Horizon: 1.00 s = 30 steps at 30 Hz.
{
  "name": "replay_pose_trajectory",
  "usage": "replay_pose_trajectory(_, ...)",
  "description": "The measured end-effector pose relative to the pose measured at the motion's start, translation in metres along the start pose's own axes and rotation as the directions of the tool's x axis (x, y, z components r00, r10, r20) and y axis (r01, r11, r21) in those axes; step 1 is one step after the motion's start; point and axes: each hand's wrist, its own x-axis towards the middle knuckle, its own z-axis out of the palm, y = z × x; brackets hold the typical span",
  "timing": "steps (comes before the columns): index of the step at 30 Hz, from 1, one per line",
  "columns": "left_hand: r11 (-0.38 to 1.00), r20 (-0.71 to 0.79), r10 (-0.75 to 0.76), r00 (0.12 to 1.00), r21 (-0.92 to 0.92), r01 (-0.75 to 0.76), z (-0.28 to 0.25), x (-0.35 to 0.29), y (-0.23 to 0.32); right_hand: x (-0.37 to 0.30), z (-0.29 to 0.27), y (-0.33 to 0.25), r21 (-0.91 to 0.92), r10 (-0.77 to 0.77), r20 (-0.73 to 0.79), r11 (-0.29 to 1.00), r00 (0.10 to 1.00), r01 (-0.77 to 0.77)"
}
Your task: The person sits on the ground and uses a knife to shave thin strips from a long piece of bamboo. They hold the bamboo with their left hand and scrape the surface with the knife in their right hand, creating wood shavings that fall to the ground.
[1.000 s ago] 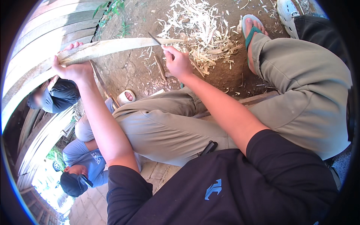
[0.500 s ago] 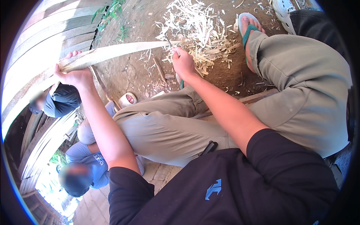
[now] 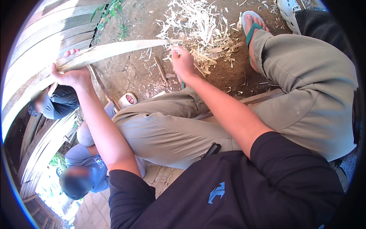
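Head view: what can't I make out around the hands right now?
In the head view:
Right hand: its closed grip hides what it holds.
Left hand: partly hidden behind the wooden strip.
Wooden strip: left end lost in glare at the picture's rim.

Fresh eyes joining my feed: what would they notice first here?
Probably the long pale board, running from the picture's left edge to a narrow tip near top centre, the left hand gripping it and the right hand near its tip. Next, the bright heap of wood shavings on the ground at top centre, then the green-strapped sandal at upper right.
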Motion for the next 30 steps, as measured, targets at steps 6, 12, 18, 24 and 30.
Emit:
replay_pose_trajectory(6,0.998,0.007,-0.037,0.999,-0.041,0.037,0.005,0.002,0.002,-0.028,0.024,-0.039,0.174,-0.354,0.009,0.922,0.935,0.347)
replay_pose_trajectory(12,1.000,-0.023,0.003,1.000,0.007,-0.003,0.003,-0.005,0.002,-0.007,-0.003,-0.021,-0.002,-0.010,0.070,1.000,0.997,0.010)
replay_pose_trajectory(18,0.999,0.006,-0.029,1.000,-0.028,0.029,0.006,0.001,0.002,-0.029,0.034,-0.037,0.152,-0.457,-0.043,0.876,0.888,0.458)
replay_pose_trajectory(24,1.000,-0.044,0.014,0.999,0.012,-0.014,0.007,-0.007,0.000,-0.011,0.006,-0.017,-0.017,-0.208,0.022,0.978,0.978,0.208)
replay_pose_trajectory(30,1.000,-0.010,-0.025,1.000,-0.005,0.025,0.006,-0.003,0.001,-0.038,0.037,-0.046,0.161,-0.444,-0.028,0.882,0.896,0.443)
